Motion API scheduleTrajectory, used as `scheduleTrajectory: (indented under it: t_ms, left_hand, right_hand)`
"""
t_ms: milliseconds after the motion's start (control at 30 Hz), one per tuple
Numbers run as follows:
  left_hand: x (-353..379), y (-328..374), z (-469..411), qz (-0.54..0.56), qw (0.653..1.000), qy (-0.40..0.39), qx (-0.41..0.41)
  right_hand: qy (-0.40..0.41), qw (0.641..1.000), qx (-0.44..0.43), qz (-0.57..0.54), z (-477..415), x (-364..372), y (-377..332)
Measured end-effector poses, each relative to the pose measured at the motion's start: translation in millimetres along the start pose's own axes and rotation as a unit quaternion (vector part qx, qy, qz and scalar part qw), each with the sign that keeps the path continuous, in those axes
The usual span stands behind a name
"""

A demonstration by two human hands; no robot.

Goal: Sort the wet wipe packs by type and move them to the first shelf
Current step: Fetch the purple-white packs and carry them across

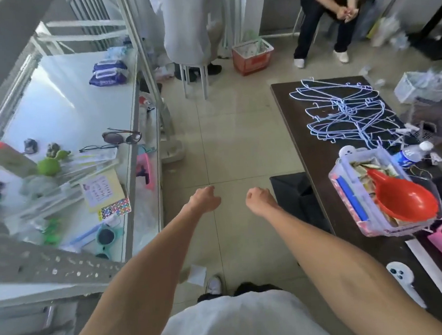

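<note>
Looking down from head height, the view shows a strip of pale tiled floor [229, 146] running forward between two long surfaces. On the left, the straight edge of a white shelf [65, 103] borders the strip; on the right, the long edge of a dark table [313, 142] borders it. The floor between them lies open up to a white stool [194, 76] and a red basket [252, 55] at the far end, where a seated person [330, 20] also sits. A tangle of pale wire hangers [339, 110] covers the far part of the table, and a clear bin [343, 176] holding a red scoop [406, 201] sits near its close end. Sunglasses [122, 137] lie at the shelf's edge among small clutter.

The wet wipe pack [108, 72] is dark blue-purple with a white panel. It lies at the far end of the white shelf, close to its right edge and well apart from both hands. Whether it is one pack or a small stack is unclear.

Both bare arms reach forward over the open floor, side by side. The left hand [206, 200] has its fingers curled under and holds nothing. The right hand [258, 198], just beside it, is also curled into a fist and holds nothing.
</note>
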State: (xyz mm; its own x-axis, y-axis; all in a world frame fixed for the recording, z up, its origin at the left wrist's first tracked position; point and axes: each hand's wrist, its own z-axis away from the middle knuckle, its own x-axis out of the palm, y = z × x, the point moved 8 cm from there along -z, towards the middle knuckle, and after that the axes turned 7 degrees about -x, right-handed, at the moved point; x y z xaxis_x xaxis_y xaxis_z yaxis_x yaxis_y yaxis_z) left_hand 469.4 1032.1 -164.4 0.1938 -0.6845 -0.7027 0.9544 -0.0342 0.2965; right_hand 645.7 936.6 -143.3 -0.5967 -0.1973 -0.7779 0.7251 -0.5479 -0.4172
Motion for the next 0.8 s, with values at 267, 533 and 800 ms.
scheduleTrajectory:
  t_ms: [267, 533, 800]
  left_hand:
    - [-49.1, 26.4, -106.5, -0.009, 1.0, -0.003, -0.011]
    - [-137.1, 80.0, -216.5, 0.013, 0.999, 0.023, -0.048]
    - [-252.0, 97.2, -293.7, 0.118, 0.985, 0.08, -0.096]
  right_hand:
    - [-0.012, 1.0, -0.016, -0.022, -120.5, -26.6, -25.3]
    - [-0.046, 0.997, -0.051, -0.018, -277.9, -89.3, -52.8]
    - [-0.079, 0.987, -0.141, 0.019, -421.2, -143.8, -148.9]
